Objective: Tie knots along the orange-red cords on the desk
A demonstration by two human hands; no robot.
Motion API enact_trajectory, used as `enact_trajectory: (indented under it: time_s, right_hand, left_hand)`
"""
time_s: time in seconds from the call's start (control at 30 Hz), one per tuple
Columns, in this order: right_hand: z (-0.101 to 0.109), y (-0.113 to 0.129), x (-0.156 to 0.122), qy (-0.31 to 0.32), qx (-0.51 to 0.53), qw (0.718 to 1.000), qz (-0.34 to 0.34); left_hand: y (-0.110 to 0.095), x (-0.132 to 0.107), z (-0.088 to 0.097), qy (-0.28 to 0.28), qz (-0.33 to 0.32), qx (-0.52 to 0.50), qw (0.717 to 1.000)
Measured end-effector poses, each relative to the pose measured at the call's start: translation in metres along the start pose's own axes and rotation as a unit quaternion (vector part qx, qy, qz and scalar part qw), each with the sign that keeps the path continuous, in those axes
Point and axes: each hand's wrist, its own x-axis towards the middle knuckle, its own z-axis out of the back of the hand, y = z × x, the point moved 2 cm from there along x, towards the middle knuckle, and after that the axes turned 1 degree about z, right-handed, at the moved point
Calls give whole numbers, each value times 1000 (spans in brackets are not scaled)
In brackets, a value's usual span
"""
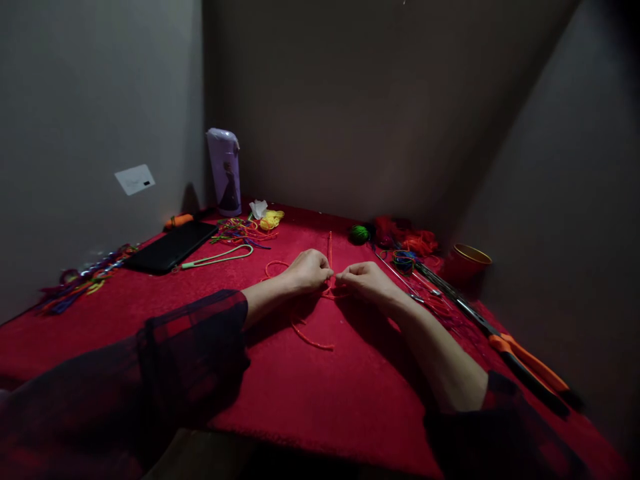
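Observation:
Fingertip to fingertip over the middle of the red cloth, my two hands work on a thin orange-red cord (314, 345). My left hand (309, 271) is closed in a pinch on the cord. Facing it, my right hand (367, 279) also pinches the cord with thumb and forefinger. A straight doubled stretch of cord runs away from me beyond the fingers. Loops curve out to the left, and a loose end lies on the cloth nearer me. Whatever knot sits between the fingertips is hidden.
Left lie a black phone (173, 248), a green cord loop (217, 257) and thread scraps (243, 230). A purple bottle (226, 173) stands behind them. Right are a green thread ball (359, 234), red yarn (417, 241), a red cup (467, 263) and orange-handled scissors (530, 363). Walls enclose the table.

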Motion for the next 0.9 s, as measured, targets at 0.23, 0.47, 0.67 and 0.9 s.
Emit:
enact_trajectory:
  time_s: [0.23, 0.47, 0.67, 0.9]
  right_hand:
    - [-6, 18, -19, 130, -26, 988, 84]
    - [-38, 48, -76, 339, -87, 932, 94]
    - [-23, 80, -108, 419, -18, 902, 102]
    - [-6, 39, -11, 3, 188, 982, -23]
  left_hand:
    - [0, -7, -3, 50, 121, -210, 969]
    - [0, -13, 0, 114, 176, -417, 884]
    - [1, -12, 1, 112, 180, -426, 880]
    - [-4, -14, 1, 77, 182, -390, 899]
